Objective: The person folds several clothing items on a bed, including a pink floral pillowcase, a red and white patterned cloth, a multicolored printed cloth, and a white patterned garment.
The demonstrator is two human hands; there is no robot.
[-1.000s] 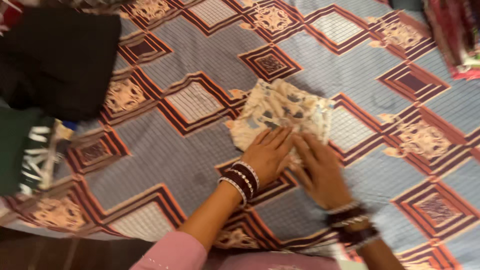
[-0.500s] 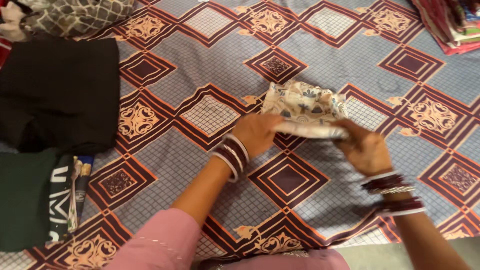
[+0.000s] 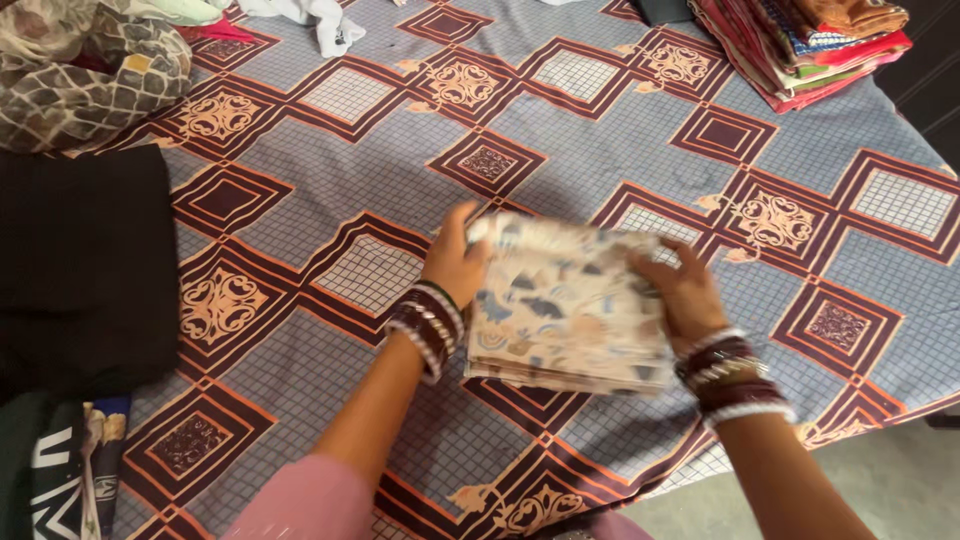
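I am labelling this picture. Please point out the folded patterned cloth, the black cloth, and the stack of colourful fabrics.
folded patterned cloth (image 3: 560,310), head view, middle of its top face.
black cloth (image 3: 75,265), head view, centre of the flat dark surface.
stack of colourful fabrics (image 3: 800,40), head view, its layered side edges.

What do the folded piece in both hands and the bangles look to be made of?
Folded printed cloth: likely thin woven cotton, matte; soft layered edges, though the picture is blurred. Bangles at the left hand and right hand: hard, glossy dark rings with silvery edges, perhaps glass or plastic.
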